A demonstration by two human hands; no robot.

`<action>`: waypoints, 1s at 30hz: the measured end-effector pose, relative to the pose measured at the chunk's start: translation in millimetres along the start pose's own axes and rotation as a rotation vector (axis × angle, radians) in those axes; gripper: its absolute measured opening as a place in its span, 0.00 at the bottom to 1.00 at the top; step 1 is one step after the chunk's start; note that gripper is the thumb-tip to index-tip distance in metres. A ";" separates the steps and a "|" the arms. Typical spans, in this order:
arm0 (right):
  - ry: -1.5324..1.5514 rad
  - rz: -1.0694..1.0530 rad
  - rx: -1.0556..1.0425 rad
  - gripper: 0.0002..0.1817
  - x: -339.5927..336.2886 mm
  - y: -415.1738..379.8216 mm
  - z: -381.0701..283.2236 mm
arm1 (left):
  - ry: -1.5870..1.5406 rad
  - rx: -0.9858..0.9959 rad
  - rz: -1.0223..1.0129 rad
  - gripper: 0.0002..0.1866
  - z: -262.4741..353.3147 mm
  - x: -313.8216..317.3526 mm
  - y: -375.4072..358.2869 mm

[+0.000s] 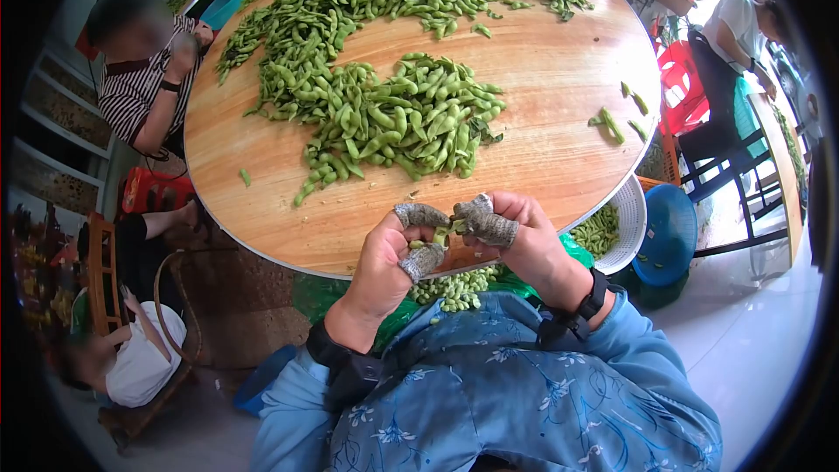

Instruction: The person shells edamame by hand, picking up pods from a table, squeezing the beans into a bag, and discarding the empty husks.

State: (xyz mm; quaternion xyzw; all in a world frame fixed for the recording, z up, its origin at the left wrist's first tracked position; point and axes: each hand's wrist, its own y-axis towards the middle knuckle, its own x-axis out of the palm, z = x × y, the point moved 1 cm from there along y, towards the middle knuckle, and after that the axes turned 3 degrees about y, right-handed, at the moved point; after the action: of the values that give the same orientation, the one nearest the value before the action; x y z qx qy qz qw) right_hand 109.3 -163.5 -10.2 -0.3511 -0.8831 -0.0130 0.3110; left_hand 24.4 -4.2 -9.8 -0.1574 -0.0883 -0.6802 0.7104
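Note:
Grey cloth covers wrap several fingertips of both hands. My left hand [384, 258] is closed around one end of a green pod [443, 234], just above the near table edge. My right hand [524, 240] pinches the other end of that pod, its fingertips close to the left ones. Beyond them, a large heap of green pods [384, 118] lies on the round wooden table [551, 131]. Below my hands, shelled beans [459, 288] lie at my lap among green plastic [398, 323].
A white basket [631, 214] of pods and a blue basin [666, 236] stand to the right. A person in a striped shirt [131, 92] sits at the left. Other people are around the room. Loose pods [612, 125] lie on the table's right side.

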 end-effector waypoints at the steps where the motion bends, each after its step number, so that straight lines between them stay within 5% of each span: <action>1: -0.041 0.010 -0.013 0.05 -0.6 -0.6 0.1 | -0.014 0.003 0.006 0.14 2.5 0.8 -0.5; 8: -0.492 -0.089 -0.277 0.07 6.3 -8.9 0.7 | 0.003 -0.121 0.107 0.09 -0.8 -2.2 1.5; 14: -0.378 -0.002 -0.239 0.11 -0.9 -0.9 4.1 | 0.116 0.030 0.116 0.08 -2.1 0.5 -0.1; 16: -0.110 -0.104 -0.007 0.12 5.2 -1.5 2.2 | 0.146 0.120 0.090 0.08 -2.6 2.4 0.4; 21: -0.348 -0.078 -0.117 0.09 5.0 -3.8 1.1 | 0.257 0.005 0.154 0.08 7.9 3.8 0.9; 23: -0.958 -0.042 -0.283 0.07 12.3 -8.7 -8.7 | 0.271 -0.025 0.141 0.09 8.5 3.5 0.5; 26: -1.051 -0.060 -0.485 0.08 15.9 -9.5 -10.1 | 0.368 -0.075 0.107 0.12 7.3 -1.5 0.5; 30: -1.104 -0.109 -0.425 0.09 18.1 -11.9 -15.4 | 0.310 -0.016 0.033 0.12 -0.1 6.1 -0.8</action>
State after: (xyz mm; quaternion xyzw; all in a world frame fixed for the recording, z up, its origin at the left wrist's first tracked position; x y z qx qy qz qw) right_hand 100.0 -165.1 14.6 -0.3148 -0.9089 -0.0207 -0.2726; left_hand 23.9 -10.0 -7.7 -0.0576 0.0302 -0.6852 0.7254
